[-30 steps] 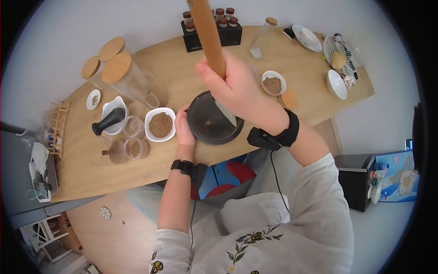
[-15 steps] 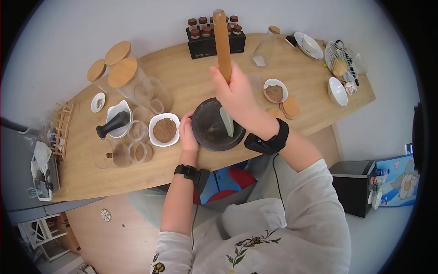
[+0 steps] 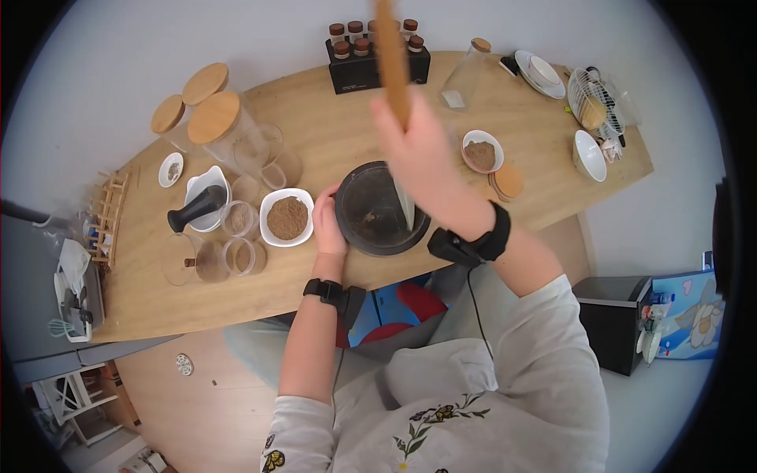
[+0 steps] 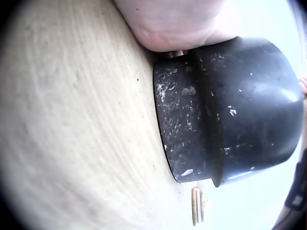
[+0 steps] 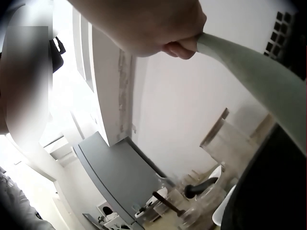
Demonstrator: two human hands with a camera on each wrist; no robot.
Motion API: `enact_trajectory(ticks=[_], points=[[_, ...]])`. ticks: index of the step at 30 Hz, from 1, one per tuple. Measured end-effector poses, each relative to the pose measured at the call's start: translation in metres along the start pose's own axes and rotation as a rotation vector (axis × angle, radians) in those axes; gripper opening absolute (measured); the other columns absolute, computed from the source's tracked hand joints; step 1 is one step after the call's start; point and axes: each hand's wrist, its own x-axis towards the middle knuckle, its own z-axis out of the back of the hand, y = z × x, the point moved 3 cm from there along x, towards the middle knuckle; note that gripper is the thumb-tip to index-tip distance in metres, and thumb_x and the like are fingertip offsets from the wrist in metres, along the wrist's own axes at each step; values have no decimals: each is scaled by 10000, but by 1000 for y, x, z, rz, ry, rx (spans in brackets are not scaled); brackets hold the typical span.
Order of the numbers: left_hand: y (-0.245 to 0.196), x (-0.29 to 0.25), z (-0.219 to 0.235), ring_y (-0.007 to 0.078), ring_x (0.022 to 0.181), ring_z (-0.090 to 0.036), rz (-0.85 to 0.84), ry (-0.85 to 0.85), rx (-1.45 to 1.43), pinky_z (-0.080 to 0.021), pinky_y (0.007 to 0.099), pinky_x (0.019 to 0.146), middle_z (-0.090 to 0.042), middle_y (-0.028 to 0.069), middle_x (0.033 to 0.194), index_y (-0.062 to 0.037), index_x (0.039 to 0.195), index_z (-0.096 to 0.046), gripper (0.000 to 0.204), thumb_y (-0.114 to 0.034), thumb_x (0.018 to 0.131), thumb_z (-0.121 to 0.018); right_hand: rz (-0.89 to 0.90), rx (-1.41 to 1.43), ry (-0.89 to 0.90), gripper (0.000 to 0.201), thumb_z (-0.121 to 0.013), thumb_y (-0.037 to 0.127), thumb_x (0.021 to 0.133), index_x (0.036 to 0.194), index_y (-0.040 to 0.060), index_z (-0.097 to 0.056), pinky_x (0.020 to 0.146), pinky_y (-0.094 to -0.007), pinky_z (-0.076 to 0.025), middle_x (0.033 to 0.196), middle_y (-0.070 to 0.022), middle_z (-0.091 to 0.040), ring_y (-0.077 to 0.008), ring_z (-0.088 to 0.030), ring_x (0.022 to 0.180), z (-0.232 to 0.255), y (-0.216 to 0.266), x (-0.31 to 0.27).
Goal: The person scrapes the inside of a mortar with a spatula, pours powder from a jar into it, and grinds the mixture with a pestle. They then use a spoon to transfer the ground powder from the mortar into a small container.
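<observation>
My left hand holds the left side of a heavy black bowl on the table. Seen from the left wrist, the black bowl has a stepped foot with pale scuffs, and the heel of the hand lies against its wall. My right hand grips a spatula over the bowl, its wooden handle blurred and sticking up above the fist. Its pale green blade points down inside, along the right wall. A little brown residue lies on the bowl's bottom.
Just left stands a white bowl of brown powder, then clear cups and a white mortar with a black pestle. Lidded jars stand behind. Right are a smaller powder bowl and wooden lids; a spice rack is at the back.
My right hand has swung the spatula inside the bowl: the blade moved left toward the middle, then back to the right wall. My left hand has stayed against the bowl.
</observation>
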Motion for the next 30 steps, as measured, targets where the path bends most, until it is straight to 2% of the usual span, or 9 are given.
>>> enact_trajectory(ticks=[1,4,7,11,17,20,23,27,30], points=[[0,1,-1,186,927,-517,-8,4,-11,-396,290,842,-575,113,985,48,1000,-537,333,-160,860,-318,207,-26,-24,254,-527,239,853,853,-3,-448,458,-314,-361,572,-102,-470,-181,-451,481,-13,-10,-5],[4,0,-1,185,921,-518,18,-32,-54,-395,291,839,-575,113,985,47,998,-539,330,-157,858,-319,55,57,83,264,-526,240,852,870,-10,-443,465,-329,-374,576,-116,-484,-206,-486,496,-13,-7,4],[3,0,1,184,919,-518,27,-22,-41,-395,291,841,-574,111,985,48,995,-539,327,-152,858,-320,7,284,-4,278,-523,243,850,881,-17,-431,473,-349,-379,583,-138,-497,-254,-507,509,-3,-5,15],[0,0,-1,181,920,-517,-5,-18,0,-395,290,843,-573,107,984,49,995,-539,326,-150,858,-319,115,-30,103,275,-519,244,850,873,-12,-422,462,-361,-367,576,-152,-492,-273,-468,477,-20,-23,-8],[-1,0,-1,177,917,-518,13,-20,-28,-395,289,842,-574,105,983,49,993,-539,324,-144,859,-315,101,153,33,277,-514,248,853,873,-12,-418,484,-345,-366,586,-123,-475,-228,-466,513,-6,1,5],[-2,0,-3,174,915,-518,4,-25,-34,-397,286,839,-574,103,980,47,994,-539,323,-146,861,-315,-22,24,135,270,-513,236,854,880,-16,-418,490,-319,-361,593,-101,-466,-178,-453,531,-18,-22,-1],[-3,-3,-3,173,912,-518,21,-28,-49,-398,283,836,-574,102,977,43,995,-539,322,-149,863,-317,102,74,97,259,-512,221,855,895,-20,-426,475,-315,-355,582,-94,-464,-163,-437,512,-19,-7,13],[-2,-2,-2,172,906,-519,17,-31,-34,-402,280,831,-574,101,975,40,996,-539,319,-150,864,-320,36,235,21,255,-509,219,858,880,-20,-424,451,-324,-347,549,-90,-435,-179,-415,471,-2,-2,21],[-1,-1,-2,171,902,-519,16,-18,-41,-404,280,825,-575,100,973,38,996,-540,319,-150,864,-319,36,52,123,258,-513,226,858,857,-17,-425,454,-308,-349,559,-79,-435,-151,-411,484,-20,-23,1]])
